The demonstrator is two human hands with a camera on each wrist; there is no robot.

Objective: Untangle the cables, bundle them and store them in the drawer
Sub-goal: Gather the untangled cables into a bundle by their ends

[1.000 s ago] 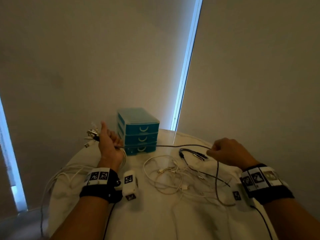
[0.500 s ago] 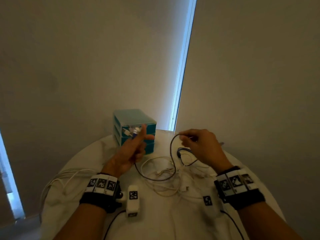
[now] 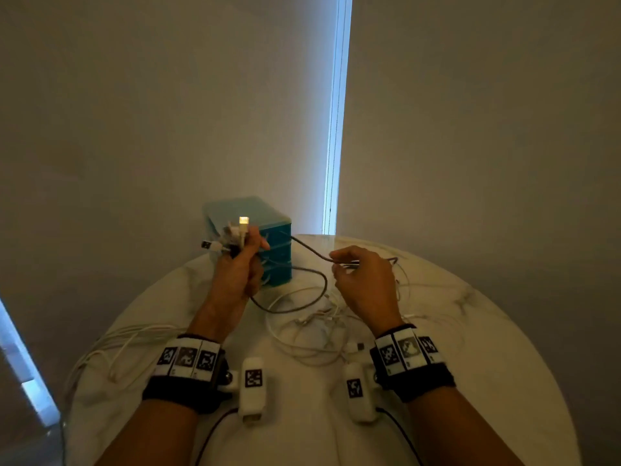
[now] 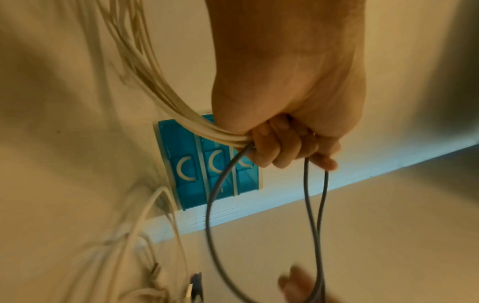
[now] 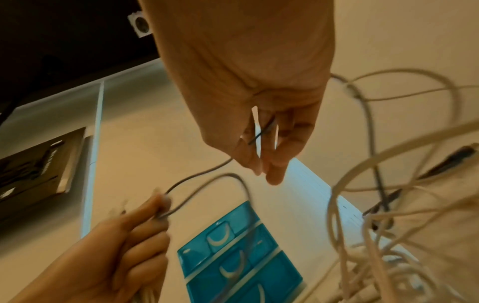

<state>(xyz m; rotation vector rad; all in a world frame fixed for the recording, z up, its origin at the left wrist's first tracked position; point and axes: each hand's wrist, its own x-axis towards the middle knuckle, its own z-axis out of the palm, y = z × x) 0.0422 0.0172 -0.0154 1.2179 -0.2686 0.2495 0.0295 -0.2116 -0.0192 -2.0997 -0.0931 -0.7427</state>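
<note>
My left hand [image 3: 242, 264] is raised in front of the teal three-drawer unit [image 3: 277, 265] and grips a bunch of white cables [image 4: 181, 114], their USB plugs [image 3: 235, 234] sticking up out of the fist. The same fist [image 4: 285, 141] also holds a grey cable [image 4: 213, 196]. That grey cable [image 3: 295, 306] sags in a loop over the table and rises to my right hand [image 3: 342, 264], which pinches it [image 5: 259, 135] between thumb and fingers. All three drawers [image 5: 233, 258] are shut.
A tangle of loose white cables [image 3: 316, 331] lies on the round marble table [image 3: 470, 331] under my right hand. A black plug and lead [image 5: 451, 158] lies among them. More white cable [image 3: 111, 344] trails over the table's left edge. A wall stands close behind.
My left hand swung from left of the drawer unit to in front of it. My right hand came in from the right, and the grey cable went from taut to a slack loop.
</note>
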